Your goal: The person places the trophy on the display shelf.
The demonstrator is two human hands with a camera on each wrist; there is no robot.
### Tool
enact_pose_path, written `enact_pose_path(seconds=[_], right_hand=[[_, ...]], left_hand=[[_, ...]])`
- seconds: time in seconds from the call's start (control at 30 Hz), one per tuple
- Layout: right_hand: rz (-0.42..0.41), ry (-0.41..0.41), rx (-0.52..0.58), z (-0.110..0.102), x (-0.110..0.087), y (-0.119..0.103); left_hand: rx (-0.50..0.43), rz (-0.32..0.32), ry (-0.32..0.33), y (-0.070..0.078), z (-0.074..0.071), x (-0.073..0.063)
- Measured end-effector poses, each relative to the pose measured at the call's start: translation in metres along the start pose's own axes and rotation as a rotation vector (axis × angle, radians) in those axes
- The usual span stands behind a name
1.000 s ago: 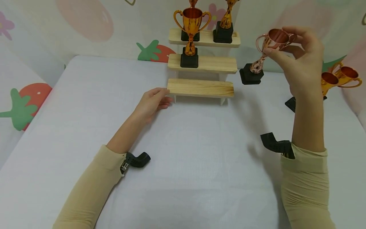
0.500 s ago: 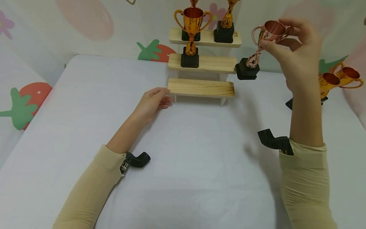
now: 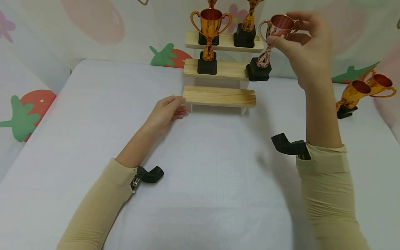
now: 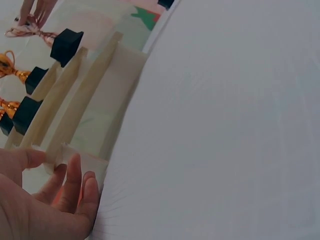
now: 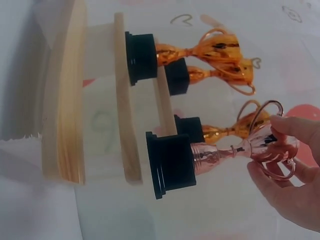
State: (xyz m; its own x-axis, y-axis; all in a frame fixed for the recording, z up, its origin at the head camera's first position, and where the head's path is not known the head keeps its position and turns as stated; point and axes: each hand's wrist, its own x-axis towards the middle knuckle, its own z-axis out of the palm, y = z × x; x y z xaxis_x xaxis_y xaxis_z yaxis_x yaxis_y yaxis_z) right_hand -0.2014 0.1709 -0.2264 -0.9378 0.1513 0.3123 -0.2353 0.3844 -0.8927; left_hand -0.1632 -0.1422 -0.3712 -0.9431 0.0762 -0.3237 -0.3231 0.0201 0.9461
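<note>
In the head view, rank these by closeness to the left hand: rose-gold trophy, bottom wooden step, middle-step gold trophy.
1. Bottom wooden step: left end touching the left hand.
2. Middle-step gold trophy: up and right.
3. Rose-gold trophy: farther right, in the right hand.

A: What was moved?
B: Rose-gold trophy (image 3: 279, 30) carried toward ten o'clock by right hand (image 3: 310, 50); base (image 3: 258, 70) brought near middle shelf's (image 3: 232, 69) three-o'clock end.
A: Anything uncovered?
B: Gold trophies (image 3: 354, 93), three o'clock: less hidden by right forearm (image 3: 322, 114).
</note>
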Motion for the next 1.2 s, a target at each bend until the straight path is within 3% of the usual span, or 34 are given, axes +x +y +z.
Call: enact_pose_path(seconds=[1.2], right_hand=[[-0.001,-0.022,0.032,0.042,0.016,-0.005]], left_hand=[[0.011,0.019,-0.015,-0.001,-0.001,-0.001]])
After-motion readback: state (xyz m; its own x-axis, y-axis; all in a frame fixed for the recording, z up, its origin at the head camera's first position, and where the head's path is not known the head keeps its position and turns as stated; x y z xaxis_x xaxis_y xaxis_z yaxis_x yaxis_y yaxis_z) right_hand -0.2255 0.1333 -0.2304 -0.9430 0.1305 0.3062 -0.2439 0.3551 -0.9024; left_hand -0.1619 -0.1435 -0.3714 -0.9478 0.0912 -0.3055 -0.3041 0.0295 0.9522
